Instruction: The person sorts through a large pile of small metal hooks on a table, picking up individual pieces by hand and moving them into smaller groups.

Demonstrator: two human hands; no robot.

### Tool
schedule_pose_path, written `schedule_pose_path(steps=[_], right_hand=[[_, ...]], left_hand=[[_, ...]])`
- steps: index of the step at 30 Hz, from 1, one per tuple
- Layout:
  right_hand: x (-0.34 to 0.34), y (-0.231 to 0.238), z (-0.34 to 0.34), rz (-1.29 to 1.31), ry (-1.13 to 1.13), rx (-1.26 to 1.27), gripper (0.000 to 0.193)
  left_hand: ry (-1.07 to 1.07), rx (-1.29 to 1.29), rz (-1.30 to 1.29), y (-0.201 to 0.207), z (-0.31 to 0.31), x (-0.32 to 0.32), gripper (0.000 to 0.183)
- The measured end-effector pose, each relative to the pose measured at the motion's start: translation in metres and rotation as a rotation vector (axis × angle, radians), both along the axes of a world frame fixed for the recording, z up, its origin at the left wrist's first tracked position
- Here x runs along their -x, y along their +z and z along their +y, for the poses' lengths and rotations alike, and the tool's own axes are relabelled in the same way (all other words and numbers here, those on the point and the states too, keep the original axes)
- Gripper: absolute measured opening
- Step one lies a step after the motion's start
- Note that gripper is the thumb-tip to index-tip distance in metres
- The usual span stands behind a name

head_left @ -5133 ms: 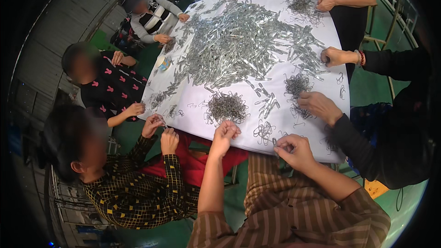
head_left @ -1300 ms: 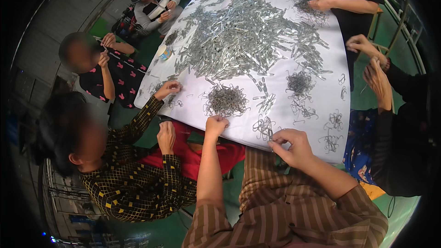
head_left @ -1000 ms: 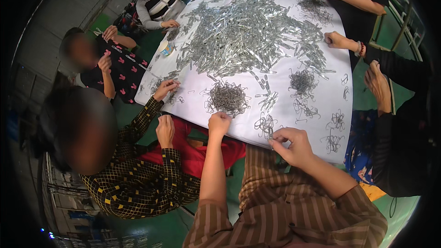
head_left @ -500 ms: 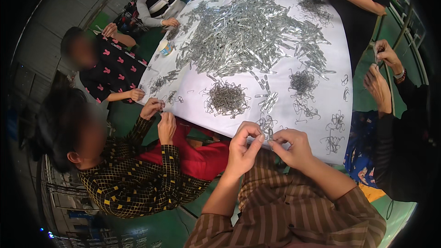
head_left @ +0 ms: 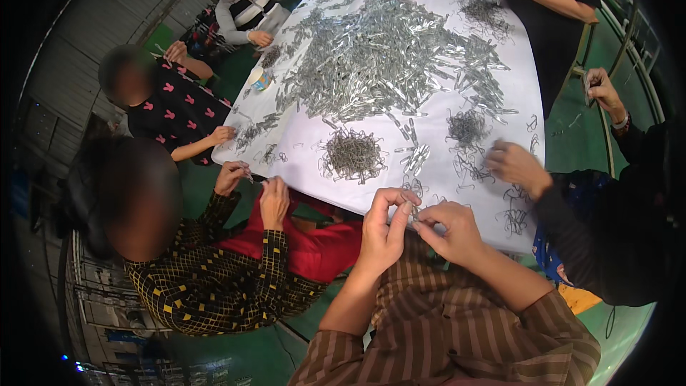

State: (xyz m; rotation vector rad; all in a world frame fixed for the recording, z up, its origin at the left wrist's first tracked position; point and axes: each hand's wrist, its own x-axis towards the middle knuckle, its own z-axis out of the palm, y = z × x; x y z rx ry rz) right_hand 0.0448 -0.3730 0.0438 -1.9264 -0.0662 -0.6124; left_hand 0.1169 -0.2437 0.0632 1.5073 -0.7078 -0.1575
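My left hand (head_left: pixel 386 227) and my right hand (head_left: pixel 451 231) meet at the table's near edge, fingertips pinched together. Between them is a small shiny metal piece (head_left: pixel 414 210), mostly covered by the fingers, so its exact kind is unclear. Just beyond my fingers lie a few bent wire hooks (head_left: pixel 414 187). Past those is a loose group of slim, shiny metal strips (head_left: pixel 414 159). A dense pile of dark bent wire hooks (head_left: pixel 352 155) sits ahead and to the left.
A large heap of shiny metal strips (head_left: pixel 371 57) covers the middle of the white-topped table (head_left: pixel 304 139). More wire hooks (head_left: pixel 468 129) lie right. A paper cup (head_left: pixel 260 78) stands at the left edge. Several people work around the table; one's hand (head_left: pixel 518 166) is close on my right.
My hands have drawn slightly closer together around the small metal piece. The person on my right has reached one hand over the table toward the wire hooks.
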Motion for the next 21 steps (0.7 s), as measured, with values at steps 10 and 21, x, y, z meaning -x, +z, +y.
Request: schedule_pose_path(steps=[10,21], right_hand=[[-0.002,-0.061,-0.043,0.100,-0.235,0.257,0.028],[0.009,-0.100,-0.026,0.290,-0.028,0.827,0.079]], left_hand=[[-0.042,0.161,-0.282,0.081,0.010,0.005,0.011],[-0.021,0.263,-0.685,0.246,0.085,-0.005,0.018]])
